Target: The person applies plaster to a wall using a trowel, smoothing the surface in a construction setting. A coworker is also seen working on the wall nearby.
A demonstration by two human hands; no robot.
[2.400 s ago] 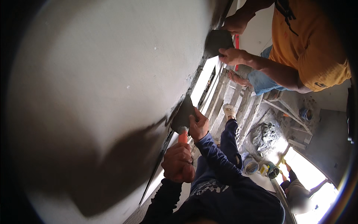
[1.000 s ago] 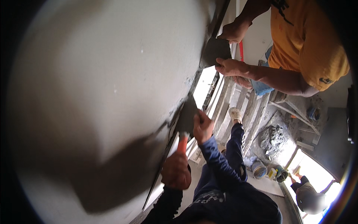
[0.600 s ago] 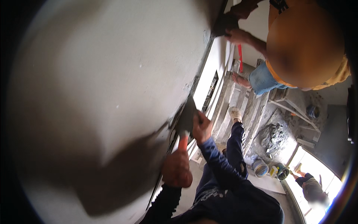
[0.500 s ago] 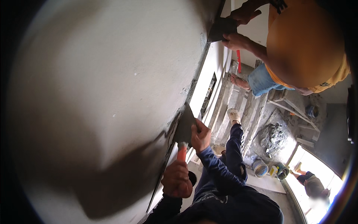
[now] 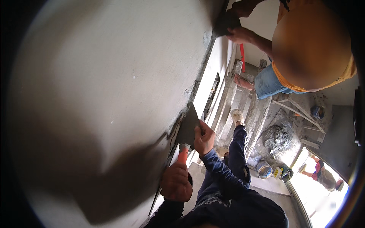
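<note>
My left hand [image 5: 176, 182] is closed round the orange handle [image 5: 183, 155] of a trowel, low at the gap along the pale wall's edge. My right hand [image 5: 204, 138] grips the side of its dark blade [image 5: 187, 127], with the thumb on it. The blade lies along a strip of rough mortar [image 5: 197, 85] between the plastered wall [image 5: 114, 76] and a bright white edge. Higher along that strip, a co-worker's two hands [image 5: 239, 35] hold another dark tool [image 5: 225, 23].
The co-worker in orange [image 5: 311, 49] stands at upper right on wooden planks [image 5: 254, 117] that also bear my foot. Below lie a mortar heap [image 5: 276, 138], buckets [image 5: 264, 170] and a wooden trestle [image 5: 300, 112]. Another person [image 5: 327, 178] is at the bright opening.
The co-worker's hands and tool have moved upward along the strip. My trowel has shifted slightly, both hands still on it. The person at the opening has changed position.
</note>
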